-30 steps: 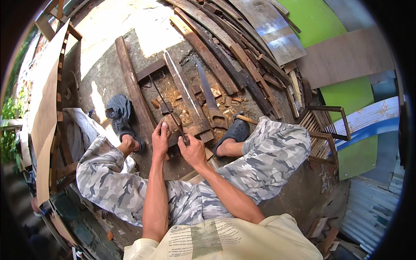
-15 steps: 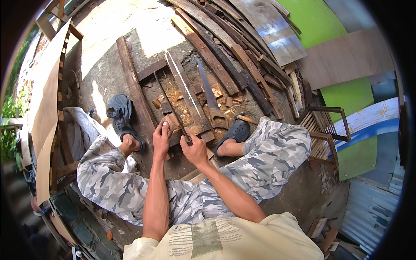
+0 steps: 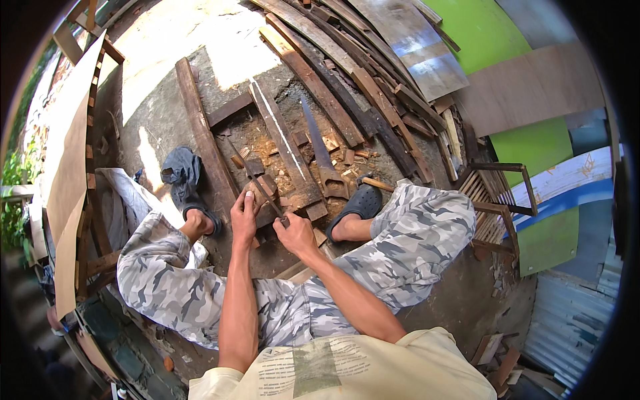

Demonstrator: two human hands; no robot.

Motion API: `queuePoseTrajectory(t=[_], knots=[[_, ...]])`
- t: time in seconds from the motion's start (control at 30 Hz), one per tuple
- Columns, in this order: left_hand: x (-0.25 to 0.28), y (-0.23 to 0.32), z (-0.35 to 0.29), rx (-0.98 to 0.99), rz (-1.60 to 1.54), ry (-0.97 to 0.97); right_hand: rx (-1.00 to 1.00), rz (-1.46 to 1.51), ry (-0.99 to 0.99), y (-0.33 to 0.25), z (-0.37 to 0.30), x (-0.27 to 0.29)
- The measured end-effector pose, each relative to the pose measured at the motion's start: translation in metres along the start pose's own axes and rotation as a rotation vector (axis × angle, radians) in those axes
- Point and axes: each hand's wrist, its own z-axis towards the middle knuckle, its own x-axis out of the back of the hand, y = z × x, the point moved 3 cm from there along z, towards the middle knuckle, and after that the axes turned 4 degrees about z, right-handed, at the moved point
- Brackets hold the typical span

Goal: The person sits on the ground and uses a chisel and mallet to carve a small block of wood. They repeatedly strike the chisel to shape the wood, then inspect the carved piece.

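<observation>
My right hand is closed round the near end of a long, thin, dark file, which slants away to the far left. My left hand grips a small brown wooden block by its left side, thumb on top. The file lies across the block, apparently touching it. Under and beyond my hands, wood chips and offcuts lie among the planks. A handsaw rests just right of a plank with a white stripe.
A hammer lies by my right clog. Long boards are stacked at the far right, near a slatted wooden frame. One plank stretches away on the left. Dark cloth covers part of my left foot.
My right hand has drawn slightly back and left with the file, whose far tip now sits nearer me and further left. My left hand and the block have shifted a little.
</observation>
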Motion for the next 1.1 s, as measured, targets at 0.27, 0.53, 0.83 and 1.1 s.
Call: queuePoseTrajectory(t=[0.27, 0.53, 0.83, 1.1], knots=[[0.000, -0.004, 0.000, 0.001, -0.026, -0.008, 0.181, 0.176, 0.169, -0.025, -0.004, 0.011], [0.003, -0.004, 0.000, -0.014, -0.055, -0.007, 0.166, 0.170, 0.185, -0.027, -0.005, 0.009], [0.002, 0.002, 0.002, -0.002, -0.064, 0.005, 0.000, 0.001, 0.056, 0.006, -0.001, 0.000], [-0.001, -0.005, -0.001, -0.015, -0.045, 0.023, 0.104, 0.117, 0.102, -0.002, -0.001, 0.002]])
